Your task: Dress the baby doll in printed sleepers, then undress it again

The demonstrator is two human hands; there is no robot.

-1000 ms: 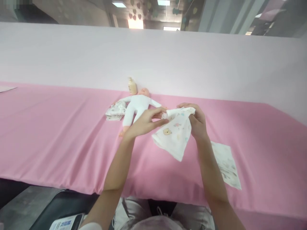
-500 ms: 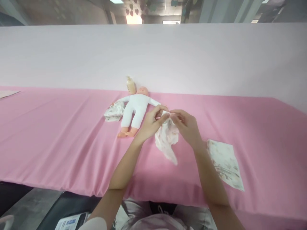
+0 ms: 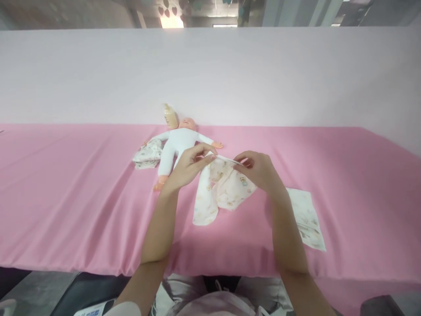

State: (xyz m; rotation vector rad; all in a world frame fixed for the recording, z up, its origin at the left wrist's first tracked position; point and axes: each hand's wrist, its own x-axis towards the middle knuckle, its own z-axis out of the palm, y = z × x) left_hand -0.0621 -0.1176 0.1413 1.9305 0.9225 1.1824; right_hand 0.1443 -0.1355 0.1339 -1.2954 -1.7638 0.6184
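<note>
My left hand [image 3: 189,164] and my right hand [image 3: 259,169] each pinch the top edge of a small white printed baby garment [image 3: 220,191]. The garment hangs spread between them over the pink tablecloth [image 3: 82,197], its lower end touching the cloth. Just behind my left hand lies a baby doll [image 3: 177,142] in a white suit, on its back with arms out. A baby bottle [image 3: 169,115] stands by the doll's head.
A folded printed cloth [image 3: 148,156] lies left of the doll. Another flat printed cloth [image 3: 305,217] lies right of my right arm near the table's front edge. A pale wall panel [image 3: 210,74] rises behind the table.
The garment was bunched between my hands; my hands have moved apart and it now hangs opened out. The view has shifted slightly.
</note>
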